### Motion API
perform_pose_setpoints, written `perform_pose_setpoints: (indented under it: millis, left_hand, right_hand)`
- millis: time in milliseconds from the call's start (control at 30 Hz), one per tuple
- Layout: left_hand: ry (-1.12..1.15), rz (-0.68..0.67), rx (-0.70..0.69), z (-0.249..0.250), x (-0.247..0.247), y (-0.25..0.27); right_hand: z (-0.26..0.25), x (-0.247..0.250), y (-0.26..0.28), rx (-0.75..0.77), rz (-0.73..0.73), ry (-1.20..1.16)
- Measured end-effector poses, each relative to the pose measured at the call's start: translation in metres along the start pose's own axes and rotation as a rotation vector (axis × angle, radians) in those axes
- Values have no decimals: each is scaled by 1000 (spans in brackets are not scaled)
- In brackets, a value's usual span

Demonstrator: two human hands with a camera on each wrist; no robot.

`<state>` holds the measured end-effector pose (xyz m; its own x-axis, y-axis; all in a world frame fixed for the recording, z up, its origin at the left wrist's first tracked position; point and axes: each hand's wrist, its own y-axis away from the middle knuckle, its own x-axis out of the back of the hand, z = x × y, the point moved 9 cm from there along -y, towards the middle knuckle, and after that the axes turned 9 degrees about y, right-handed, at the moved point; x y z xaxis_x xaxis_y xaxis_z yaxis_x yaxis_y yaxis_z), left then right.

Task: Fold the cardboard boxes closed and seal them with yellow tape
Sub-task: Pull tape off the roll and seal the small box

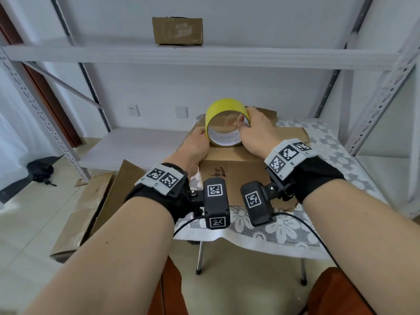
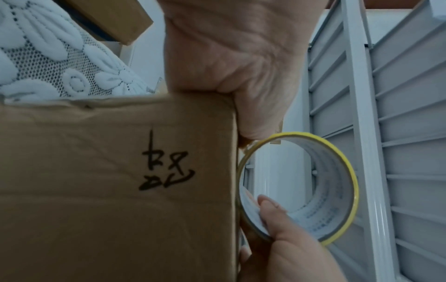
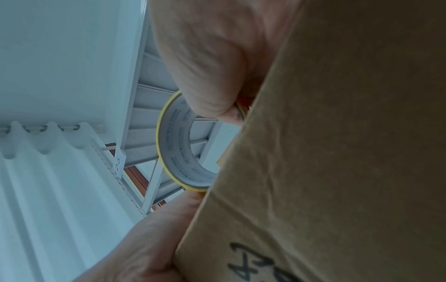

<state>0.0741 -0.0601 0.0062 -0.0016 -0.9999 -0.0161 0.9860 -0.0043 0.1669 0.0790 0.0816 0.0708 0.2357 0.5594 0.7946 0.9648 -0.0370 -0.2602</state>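
both forearms reach forward from the bottom of the head view, each with a black wrist strap and a small camera. the cardboard box [image 1: 229,160] stands on a small table with a white lace cloth [image 1: 268,233], and it serves as the landmark. on the top of the box, at its front edge, stands the yellow tape roll [image 1: 225,123] on its rim, the open core turned to the person. the left hand [image 1: 195,148] lies at the left front corner of the box, thumb against the roll's left side; whether its fingers curl around something, one cannot tell. the right hand [image 1: 254,133] grips the roll from the right, thumb inside the core. black handwriting [image 2: 166,166] is on the box front. a second cardboard box [image 1: 177,30] sits on the shelf above, well behind the box.
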Motion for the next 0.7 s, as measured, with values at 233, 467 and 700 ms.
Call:
perform_pose_setpoints:
  millis: [233,467,700]
  left_hand:
    - [-49,22,-26,0,1,-10]
    - [-110,14,-36,1,1,-14]
    - [-490,47,-262,40,-15,-18]
  right_hand:
    - [7,11,-3,-2,27,-155]
    - [18,26,-1,7,45,-115]
    - [27,21,-1,-33,4,-82]
